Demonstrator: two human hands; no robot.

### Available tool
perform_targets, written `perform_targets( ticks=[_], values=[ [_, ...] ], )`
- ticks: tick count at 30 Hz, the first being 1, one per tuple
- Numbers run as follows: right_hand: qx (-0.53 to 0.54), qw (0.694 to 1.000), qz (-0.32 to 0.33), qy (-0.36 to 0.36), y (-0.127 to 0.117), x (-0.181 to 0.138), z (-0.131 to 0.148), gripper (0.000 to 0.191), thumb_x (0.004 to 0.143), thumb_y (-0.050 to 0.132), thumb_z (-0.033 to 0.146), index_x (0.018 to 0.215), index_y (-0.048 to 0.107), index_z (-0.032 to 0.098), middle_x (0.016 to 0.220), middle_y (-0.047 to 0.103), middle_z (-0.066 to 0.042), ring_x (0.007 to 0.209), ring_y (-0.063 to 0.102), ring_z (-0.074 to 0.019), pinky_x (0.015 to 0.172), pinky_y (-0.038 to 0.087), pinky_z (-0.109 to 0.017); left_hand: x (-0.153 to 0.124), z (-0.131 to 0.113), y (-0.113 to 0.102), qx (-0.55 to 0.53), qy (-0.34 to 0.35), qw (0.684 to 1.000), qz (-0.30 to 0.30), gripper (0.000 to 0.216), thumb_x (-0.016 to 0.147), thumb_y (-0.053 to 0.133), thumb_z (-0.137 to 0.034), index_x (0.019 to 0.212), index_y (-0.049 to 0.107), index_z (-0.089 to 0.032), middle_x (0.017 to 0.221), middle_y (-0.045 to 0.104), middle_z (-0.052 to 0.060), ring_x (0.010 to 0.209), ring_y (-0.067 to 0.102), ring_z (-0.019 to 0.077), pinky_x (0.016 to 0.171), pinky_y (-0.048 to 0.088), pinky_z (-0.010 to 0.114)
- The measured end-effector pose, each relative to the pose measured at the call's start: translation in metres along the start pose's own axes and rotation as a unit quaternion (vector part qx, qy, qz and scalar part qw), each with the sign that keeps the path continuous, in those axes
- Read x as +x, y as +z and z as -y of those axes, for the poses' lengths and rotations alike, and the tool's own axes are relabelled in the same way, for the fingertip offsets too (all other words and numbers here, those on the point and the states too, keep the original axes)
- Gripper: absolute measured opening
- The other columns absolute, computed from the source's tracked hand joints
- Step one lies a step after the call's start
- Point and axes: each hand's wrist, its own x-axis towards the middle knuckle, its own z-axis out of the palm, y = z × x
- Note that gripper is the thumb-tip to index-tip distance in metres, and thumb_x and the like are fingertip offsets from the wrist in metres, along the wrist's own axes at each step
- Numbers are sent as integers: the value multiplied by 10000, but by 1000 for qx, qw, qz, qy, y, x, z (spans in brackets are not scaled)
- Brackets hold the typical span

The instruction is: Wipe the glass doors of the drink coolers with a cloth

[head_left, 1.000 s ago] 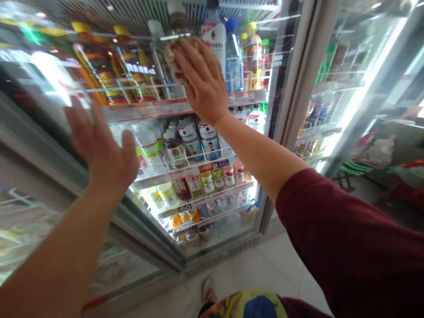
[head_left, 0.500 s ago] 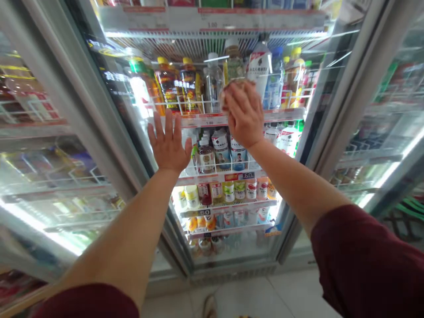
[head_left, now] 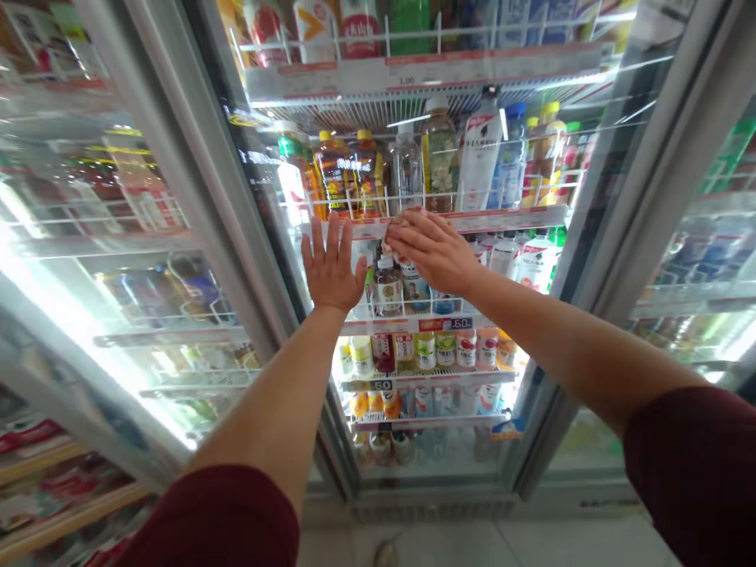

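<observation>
I face a lit drinks cooler with a glass door. My left hand lies flat on the glass with its fingers spread upward, holding nothing. Just to its right, my right hand presses a small pale cloth against the glass; only a crumpled edge of the cloth shows past the fingertips. Both hands sit level with the price rail of the shelf of tall bottles. Both arms wear dark red sleeves.
Behind the glass are several wire shelves with bottles, small jars and cups. A second cooler door stands at the left and another at the right. A grey door frame runs down the right side. Pale floor tiles lie below.
My right hand has slid the cloth down the glass from the tall bottles to the shelf rail. My left hand has moved right, beside it. The view has pulled back and risen.
</observation>
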Motion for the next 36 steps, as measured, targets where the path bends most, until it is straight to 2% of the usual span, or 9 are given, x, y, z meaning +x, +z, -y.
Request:
perform_targets(
  ticks=[5,8,11,14,17,22,26,30,36],
  values=[
    [11,992,-90,86,20,18,29,781,1010,340,102,1736,315,389,1724,497,12,1663,364,-241,1387,350,-552,-5,5,4,22,18,1000,-8,886,1057,271,-722,1672,412,-100,1795,268,126,1710,-79,252,1408,-84,523],
    [61,993,-51,84,37,31,54,902,980,317,52,1777,61,388,1814,326,31,1690,291,-214,1380,365,-527,-8,12,10,50,35,998,-24,1038,1045,129,-788,1615,418,30,1791,248,173,1703,-98,257,1394,-104,475],
    [102,992,10,71,45,36,68,957,974,354,38,1767,-98,325,1866,137,6,1703,254,-247,1344,410,-527,-11,17,15,54,83,994,-42,954,1074,135,-756,1560,507,-24,1759,341,167,1712,-31,241,1384,-135,468],
    [94,994,53,26,30,29,56,940,996,434,84,1780,-36,299,1866,128,0,1713,216,-259,1378,342,-515,-11,19,17,42,116,990,-64,643,1130,280,-605,1517,581,-188,1698,475,118,1717,59,204,1390,-133,538],
    [31,997,75,-6,-6,9,19,873,1030,544,247,1778,109,360,1840,244,34,1710,225,-281,1424,176,-577,-11,18,16,26,111,990,-77,454,1126,388,-480,1465,608,-274,1653,539,93,1711,150,236,1397,-35,630],
    [-66,991,71,92,-59,-37,-48,741,1088,445,511,1763,190,348,1827,286,16,1709,201,-353,1382,98,-702,-11,19,16,13,109,988,-107,353,1104,406,-437,1320,611,-248,1623,558,113,1657,322,266,1392,126,649],
    [-105,984,45,134,-55,-64,-62,679,1112,353,502,1757,236,323,1814,322,-17,1707,212,-348,1377,122,-705,-10,20,15,8,99,983,-155,315,1092,420,-462,1168,605,-218,1426,661,122,1495,512,264,1339,266,637],
    [-128,981,25,140,-42,-70,-56,669,1106,362,404,1758,229,340,1806,337,-1,1703,235,-321,1389,156,-678,-10,14,9,-4,74,979,-192,244,1038,498,-372,1179,625,-218,1096,703,136,1128,668,285,1109,493,579],
    [-143,978,38,149,-44,-67,-54,747,1069,383,305,1767,134,399,1812,314,65,1708,223,-309,1403,149,-658,-23,-17,6,-7,56,989,-134,429,974,586,-292,1379,722,-256,1104,645,149,1156,627,346,1127,456,611]
  ],
)
